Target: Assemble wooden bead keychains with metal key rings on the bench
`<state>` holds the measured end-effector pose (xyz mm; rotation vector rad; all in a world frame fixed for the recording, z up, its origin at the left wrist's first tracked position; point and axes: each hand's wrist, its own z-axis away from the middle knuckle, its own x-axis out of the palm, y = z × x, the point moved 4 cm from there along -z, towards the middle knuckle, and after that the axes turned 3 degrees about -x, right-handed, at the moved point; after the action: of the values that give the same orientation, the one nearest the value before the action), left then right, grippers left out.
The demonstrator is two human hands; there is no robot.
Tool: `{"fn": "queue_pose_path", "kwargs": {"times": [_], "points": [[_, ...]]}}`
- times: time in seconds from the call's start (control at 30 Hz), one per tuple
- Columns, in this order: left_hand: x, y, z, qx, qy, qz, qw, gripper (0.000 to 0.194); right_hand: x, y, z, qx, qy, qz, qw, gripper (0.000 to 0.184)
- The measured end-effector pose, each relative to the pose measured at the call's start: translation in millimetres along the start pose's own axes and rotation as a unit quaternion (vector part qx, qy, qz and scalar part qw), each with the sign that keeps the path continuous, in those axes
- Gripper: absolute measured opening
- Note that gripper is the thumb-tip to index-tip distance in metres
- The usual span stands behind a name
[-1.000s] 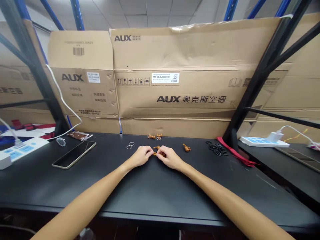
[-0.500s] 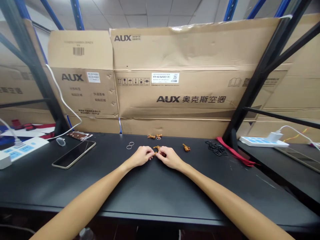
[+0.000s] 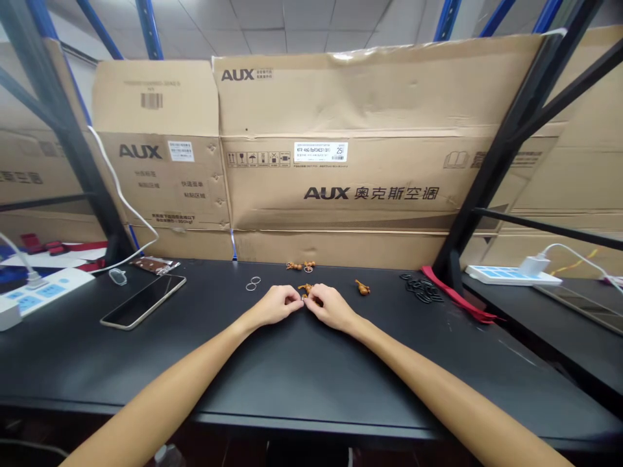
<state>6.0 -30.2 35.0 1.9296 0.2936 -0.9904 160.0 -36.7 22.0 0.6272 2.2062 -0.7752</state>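
While the counter (image 3: 272, 383) carries several small pieces, the handling seems only partway done, judging by what lies apart. Over its middle, the right hand (image 3: 331, 307) is closed around a brown figure (image 3: 305, 287), whose top pokes out beyond the fingers; the left hand (image 3: 278, 305) is pinched together just beside it, though what its fingertips may hold is too small to tell. A heap of black links (image 3: 422, 288) lies off to the right, seemingly unused. Nearer, a loose brown figure (image 3: 362, 287) shows no ring and looks left over, whereas the group of brown figures (image 3: 293, 266) at the back, with a ring showing, may be finished. Smallest, two metal rings (image 3: 253, 283) lie at the left, unattached.

Against a second ago, the counter's layout is unchanged; the left fingertips sit closer to the right hand, and less of the small orange-brown part between them shows.
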Motion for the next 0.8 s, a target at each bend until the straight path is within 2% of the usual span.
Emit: {"fn": "queue_pose_path", "kwargs": {"times": [0.13,0.27,0.43,0.63,0.8], "points": [[3.9,3.6,0.9,0.02,-0.006,-0.001,1.0,0.016,1.8,0.5,0.4,-0.003,-0.001,0.015,1.0,0.02],[6.0,7.0,1.6,0.024,0.011,-0.008,1.0,0.017,2.5,0.8,0.4,-0.004,-0.003,0.017,1.0,0.02],[6.3,6.7,1.1,0.004,0.052,-0.027,0.998,0.024,2.9,0.6,-0.2,-0.021,-0.004,0.01,1.0,0.019],[6.1,4.0,-0.2,-0.009,0.07,-0.027,0.997,0.023,4.4,1.6,0.0,-0.031,-0.009,0.011,0.999,0.019],[6.8,1.4,-0.6,0.006,0.067,-0.017,0.998,0.02,3.4,2.8,0.2,0.0,-0.009,0.033,0.999,0.019]]}}
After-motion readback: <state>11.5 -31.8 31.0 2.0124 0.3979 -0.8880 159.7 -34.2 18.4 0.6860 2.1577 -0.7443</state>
